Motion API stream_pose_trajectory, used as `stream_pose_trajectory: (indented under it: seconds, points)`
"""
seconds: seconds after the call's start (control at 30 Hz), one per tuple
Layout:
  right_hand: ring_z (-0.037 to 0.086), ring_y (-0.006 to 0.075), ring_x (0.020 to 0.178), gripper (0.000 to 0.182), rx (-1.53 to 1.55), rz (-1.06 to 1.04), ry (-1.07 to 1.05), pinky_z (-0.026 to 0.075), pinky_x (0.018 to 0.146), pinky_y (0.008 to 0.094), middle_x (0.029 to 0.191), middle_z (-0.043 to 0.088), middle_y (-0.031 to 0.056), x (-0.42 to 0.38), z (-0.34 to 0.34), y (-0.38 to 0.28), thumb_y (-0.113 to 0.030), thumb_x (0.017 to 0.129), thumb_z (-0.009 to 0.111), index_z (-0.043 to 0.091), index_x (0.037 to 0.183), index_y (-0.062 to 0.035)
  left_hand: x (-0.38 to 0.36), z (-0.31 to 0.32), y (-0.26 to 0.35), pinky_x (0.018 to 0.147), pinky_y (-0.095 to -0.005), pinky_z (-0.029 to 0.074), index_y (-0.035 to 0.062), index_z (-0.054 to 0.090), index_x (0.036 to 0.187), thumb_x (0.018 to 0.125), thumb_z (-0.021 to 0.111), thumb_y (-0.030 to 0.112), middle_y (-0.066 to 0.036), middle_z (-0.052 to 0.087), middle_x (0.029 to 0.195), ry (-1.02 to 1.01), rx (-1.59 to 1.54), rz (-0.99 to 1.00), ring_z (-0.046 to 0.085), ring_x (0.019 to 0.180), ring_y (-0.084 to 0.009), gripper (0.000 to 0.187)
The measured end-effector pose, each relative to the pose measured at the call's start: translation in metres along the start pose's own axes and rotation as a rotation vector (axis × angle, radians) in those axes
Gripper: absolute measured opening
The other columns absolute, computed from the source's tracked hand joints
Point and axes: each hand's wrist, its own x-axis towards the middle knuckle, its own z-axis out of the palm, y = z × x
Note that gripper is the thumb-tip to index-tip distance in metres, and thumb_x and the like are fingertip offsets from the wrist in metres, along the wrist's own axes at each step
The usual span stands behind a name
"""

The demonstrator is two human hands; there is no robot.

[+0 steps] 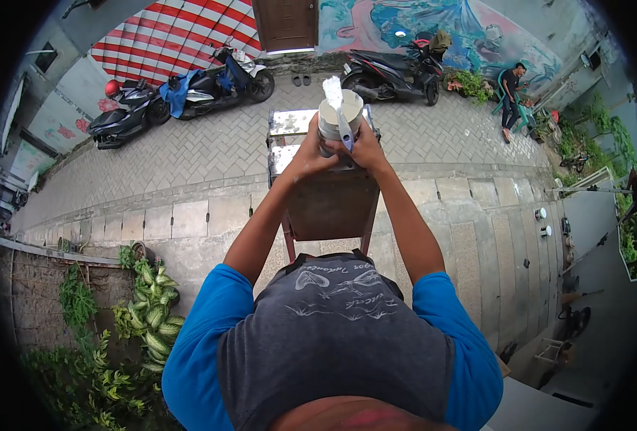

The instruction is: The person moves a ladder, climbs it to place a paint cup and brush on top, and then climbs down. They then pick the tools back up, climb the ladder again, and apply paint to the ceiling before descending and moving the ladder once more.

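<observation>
Both my hands are closed round a white paint bucket (328, 128) in the upper middle of the head view. My left hand (311, 156) wraps its left side, and my right hand (367, 149) wraps the right side. Across the bucket's mouth lies a paintbrush (344, 122), its white-coated bristles pointing away from me and its purple-grey handle towards my fingers. The bucket is over the top of a paint-spattered metal stepladder (290, 123), directly in front of my body. My fingers partly hide the lower bucket.
Down below, motorbikes (234, 81) stand along the far wall on a paved lane (189, 151). A seated person (511, 97) is at the far right. Leafy plants (157, 316) grow at lower left. Two small white buckets (542, 214) are by the right wall.
</observation>
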Motion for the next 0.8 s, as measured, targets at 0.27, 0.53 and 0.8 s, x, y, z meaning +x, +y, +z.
stream_pose_trajectory:
  seconds: [0.27,0.53,0.8]
  points:
    - [0.054,0.0238,0.121,0.097,-0.021,0.058,-0.038,0.045,0.102,0.0375,0.133,0.054,0.0136,-0.017,0.003,-0.008,-0.026,0.065,0.093,0.037,0.141,-0.0032,0.000,0.008,-0.002,0.103,-0.0362,0.044,0.0032,0.030,0.144,0.065,0.088,0.012,-0.017,0.051,0.133,0.109,0.151,0.014,0.053,0.123,-0.0252,0.098]
    - [0.011,0.0449,0.148,0.143,-0.795,-0.368,0.199,0.015,0.118,0.0550,0.158,0.017,0.0268,-0.044,-0.005,-0.053,-0.057,0.058,0.088,0.001,0.154,0.0044,-0.003,0.005,0.011,0.102,-0.0372,0.046,0.0023,0.039,0.138,0.062,0.092,0.017,-0.017,0.056,0.130,0.116,0.175,-0.023,0.057,0.120,-0.0260,0.094]
    - [0.026,0.0311,0.144,0.041,-1.158,-0.730,-0.042,0.016,0.114,0.0530,0.156,0.035,0.0067,-0.043,-0.007,-0.096,-0.023,0.074,0.078,0.073,0.114,-0.0271,-0.007,0.005,0.007,0.099,-0.0391,0.047,0.0036,0.039,0.139,0.061,0.090,0.015,-0.017,0.057,0.127,0.066,0.065,-0.068,0.058,0.117,-0.0272,0.094]
